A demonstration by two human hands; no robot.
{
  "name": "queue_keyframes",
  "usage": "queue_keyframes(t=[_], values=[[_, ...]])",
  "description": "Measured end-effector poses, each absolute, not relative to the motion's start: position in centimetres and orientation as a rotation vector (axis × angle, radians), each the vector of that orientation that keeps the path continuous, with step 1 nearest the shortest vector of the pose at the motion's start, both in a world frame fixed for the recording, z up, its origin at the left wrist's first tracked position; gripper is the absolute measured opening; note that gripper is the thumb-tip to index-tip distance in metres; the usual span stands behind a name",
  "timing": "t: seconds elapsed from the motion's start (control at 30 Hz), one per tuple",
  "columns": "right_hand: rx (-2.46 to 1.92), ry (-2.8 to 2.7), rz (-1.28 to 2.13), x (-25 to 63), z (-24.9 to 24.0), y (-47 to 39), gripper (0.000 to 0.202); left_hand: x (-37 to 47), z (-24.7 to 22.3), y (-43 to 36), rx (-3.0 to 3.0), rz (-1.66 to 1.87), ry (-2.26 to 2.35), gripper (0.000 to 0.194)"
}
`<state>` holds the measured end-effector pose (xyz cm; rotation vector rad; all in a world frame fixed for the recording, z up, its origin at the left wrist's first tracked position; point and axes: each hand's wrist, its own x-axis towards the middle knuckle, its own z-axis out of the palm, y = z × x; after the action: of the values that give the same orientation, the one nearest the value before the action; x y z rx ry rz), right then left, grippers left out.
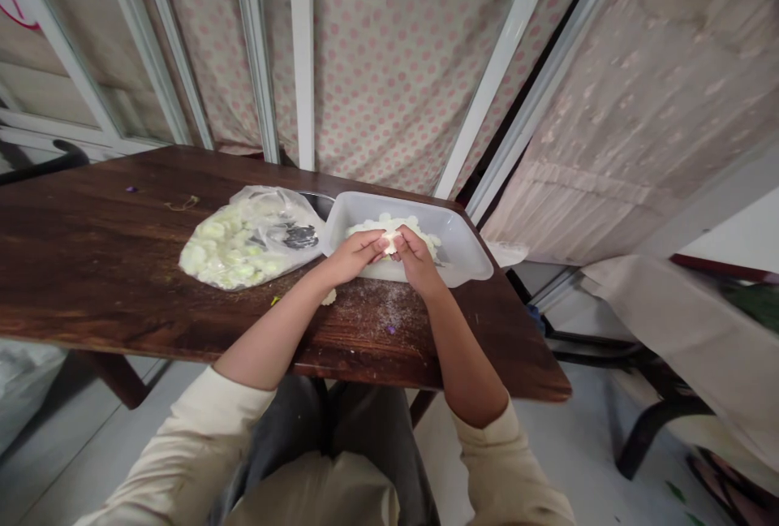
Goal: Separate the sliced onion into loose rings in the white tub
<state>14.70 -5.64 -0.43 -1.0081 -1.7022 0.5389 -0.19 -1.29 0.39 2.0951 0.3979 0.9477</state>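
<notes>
Left hand (351, 256) and right hand (417, 260) pinch a pale piece (393, 243) over the tub (467, 263), at the frame's centre. Slack fingertips could drop it on the counter (134, 266), among white grains (380, 301) below centre.

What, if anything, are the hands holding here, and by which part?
A small pale piece, held by its opposite edges: the left hand pinches one side, the right hand the other.

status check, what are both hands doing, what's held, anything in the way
Left grip and right grip together on one pale piece. Held over white tub, more pieces inside. Plastic bag beside tub, seemingly not in the way.
</notes>
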Motion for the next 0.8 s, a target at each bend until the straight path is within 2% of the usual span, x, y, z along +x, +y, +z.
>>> queue_keyframes(t=[0.2, 0.37, 0.5, 0.8], values=[[-1.024, -1.746, 0.521, 15.7, 0.6, -4.3, 0.037, 0.7, 1.0, -0.8, 1.887, 0.886, 0.408, 0.035], [-1.006, -1.751, 0.462, 16.8, 2.4, -1.4, 0.036, 2.4, 2.5, 1.2, 1.766, 1.031, 0.455, 0.028], [-0.961, -1.694, 0.580, 16.8, 1.7, 0.4, 0.036, 3.0, 2.0, 2.5, 1.632, 1.033, 0.468, 0.029], [-0.966, -1.695, 0.545, 16.7, 0.3, -0.6, 0.029, 1.7, 0.4, 1.7, 1.771, 0.961, 0.503, 0.031]])
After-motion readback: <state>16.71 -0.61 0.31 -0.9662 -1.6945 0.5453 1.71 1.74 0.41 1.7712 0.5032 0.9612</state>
